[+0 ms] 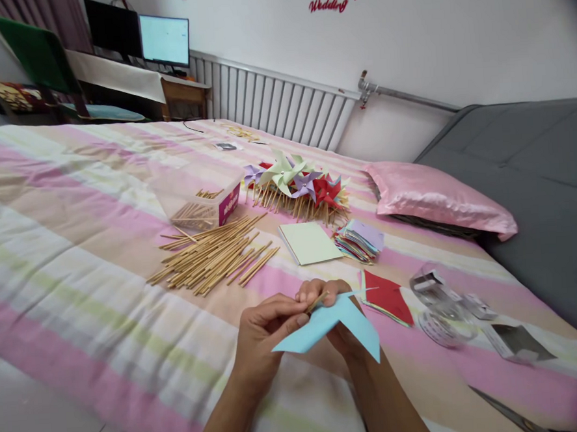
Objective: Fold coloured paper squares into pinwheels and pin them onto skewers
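Both hands meet above the near part of the bed, around a light blue paper pinwheel (315,328) with cut, loose blades. My left hand (263,325) is closed, its thumb and fingertips pinching a short brown length that looks like the end of a bamboo stick (317,302). Behind the paper, my right hand (340,297) is closed on the pinwheel, its fingers curled near the stick end. The paper hides part of the right fingers and palm. A pile of bamboo sticks (213,256) lies beyond my left hand.
Finished pinwheels (296,179) lie beyond a pale paper stack (312,242) and coloured sheets (358,241). Red cut paper (386,298) sits right of my hands, near clear containers (444,327) and scissors (508,414). A plastic box (202,195) holds sticks. A pink pillow (438,197) lies right.
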Action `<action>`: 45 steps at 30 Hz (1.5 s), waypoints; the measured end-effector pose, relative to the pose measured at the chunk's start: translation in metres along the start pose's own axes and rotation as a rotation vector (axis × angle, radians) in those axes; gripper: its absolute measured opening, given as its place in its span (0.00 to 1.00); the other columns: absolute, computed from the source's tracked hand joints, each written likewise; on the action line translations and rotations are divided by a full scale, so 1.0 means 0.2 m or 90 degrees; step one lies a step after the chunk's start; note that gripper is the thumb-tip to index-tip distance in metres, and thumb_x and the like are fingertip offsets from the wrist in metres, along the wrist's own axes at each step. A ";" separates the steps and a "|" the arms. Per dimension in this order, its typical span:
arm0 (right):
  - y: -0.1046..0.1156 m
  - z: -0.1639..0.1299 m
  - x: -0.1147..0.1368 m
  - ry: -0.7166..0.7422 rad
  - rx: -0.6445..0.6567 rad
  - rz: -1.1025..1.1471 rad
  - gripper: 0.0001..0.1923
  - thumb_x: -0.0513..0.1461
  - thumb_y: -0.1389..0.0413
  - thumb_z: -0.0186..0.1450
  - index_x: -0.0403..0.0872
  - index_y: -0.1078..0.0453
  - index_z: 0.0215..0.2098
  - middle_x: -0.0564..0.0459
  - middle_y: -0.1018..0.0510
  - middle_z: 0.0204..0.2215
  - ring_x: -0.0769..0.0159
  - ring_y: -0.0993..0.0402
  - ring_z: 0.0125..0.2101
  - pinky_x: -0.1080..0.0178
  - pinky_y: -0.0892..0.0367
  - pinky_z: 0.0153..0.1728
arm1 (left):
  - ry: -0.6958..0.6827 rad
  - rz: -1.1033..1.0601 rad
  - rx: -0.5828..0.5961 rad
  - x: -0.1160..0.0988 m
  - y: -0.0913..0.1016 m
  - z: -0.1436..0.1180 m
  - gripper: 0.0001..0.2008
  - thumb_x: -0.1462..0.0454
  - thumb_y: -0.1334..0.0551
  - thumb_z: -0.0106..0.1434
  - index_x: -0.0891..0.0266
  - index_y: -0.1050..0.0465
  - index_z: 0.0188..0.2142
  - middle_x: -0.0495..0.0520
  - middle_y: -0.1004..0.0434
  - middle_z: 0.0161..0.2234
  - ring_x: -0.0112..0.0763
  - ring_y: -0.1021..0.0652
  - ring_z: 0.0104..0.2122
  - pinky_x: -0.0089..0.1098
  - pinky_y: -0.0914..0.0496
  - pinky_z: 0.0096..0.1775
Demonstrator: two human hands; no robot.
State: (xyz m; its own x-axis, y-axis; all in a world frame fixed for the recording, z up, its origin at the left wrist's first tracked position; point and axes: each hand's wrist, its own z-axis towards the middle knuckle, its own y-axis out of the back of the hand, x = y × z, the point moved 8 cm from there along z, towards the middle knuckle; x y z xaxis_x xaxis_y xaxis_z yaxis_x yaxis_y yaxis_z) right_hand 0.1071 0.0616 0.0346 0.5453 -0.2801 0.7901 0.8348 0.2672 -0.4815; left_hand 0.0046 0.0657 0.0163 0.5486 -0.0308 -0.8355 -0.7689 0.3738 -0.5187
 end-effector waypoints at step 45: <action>0.01 0.00 0.10 0.061 -0.122 -0.115 0.11 0.47 0.34 0.52 0.51 0.28 0.21 0.56 0.21 0.23 0.66 0.25 0.26 0.59 0.32 0.40 | -0.032 0.027 0.004 0.01 0.04 -0.01 0.02 0.64 0.32 0.54 0.58 0.19 0.28 0.48 0.28 0.23 0.21 0.32 0.23 0.23 0.37 0.26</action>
State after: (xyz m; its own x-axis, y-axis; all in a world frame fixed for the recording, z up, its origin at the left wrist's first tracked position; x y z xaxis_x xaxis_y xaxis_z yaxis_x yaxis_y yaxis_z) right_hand 0.1190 0.0563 0.0493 0.3828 -0.3953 0.8350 0.9136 0.0280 -0.4056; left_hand -0.0020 0.0661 0.0097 0.5314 0.0321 -0.8465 -0.7901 0.3793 -0.4816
